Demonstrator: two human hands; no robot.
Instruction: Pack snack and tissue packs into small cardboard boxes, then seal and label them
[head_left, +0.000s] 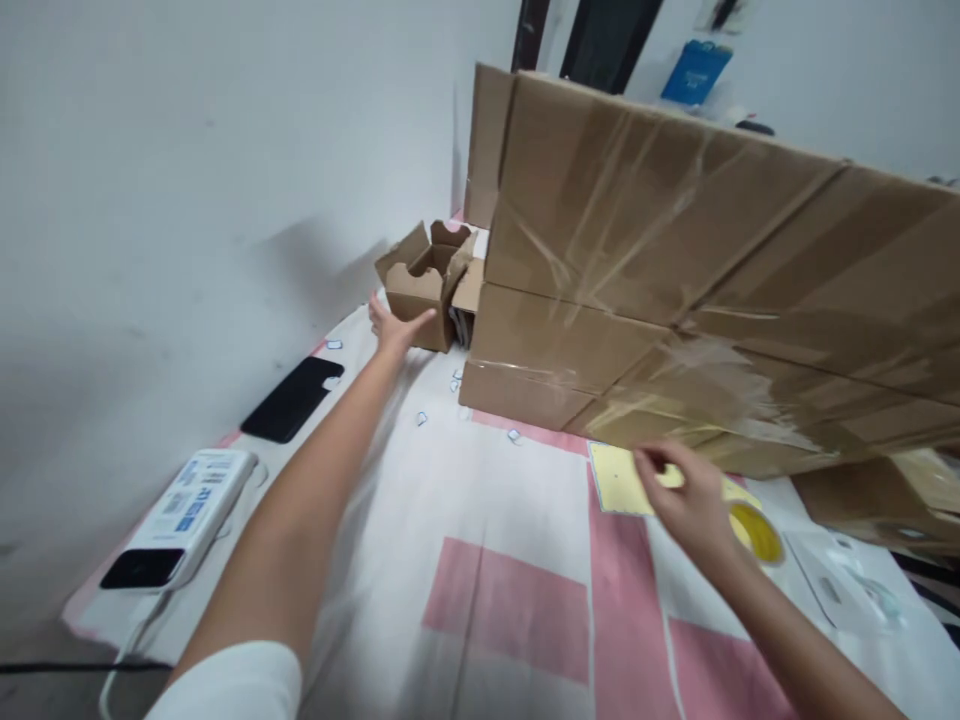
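Observation:
My left hand (394, 325) reaches out to a small open cardboard box (417, 296), its thumb and fingers spread at the box's near left corner. The box stands by the wall with its flaps up. My right hand (686, 490) is over a yellow sheet (619, 480) in front of the large taped carton (592, 340). Its fingers are curled together, and I cannot make out whether anything is between them. A roll of yellow tape (757, 532) lies just beside the right wrist.
On the left are a black flat item (292, 400) and a white device (180, 515) with a cable. Small paper bits lie on the pink and white cloth (510, 605). A white tray-like item (844, 580) and another carton (862, 500) are on the right.

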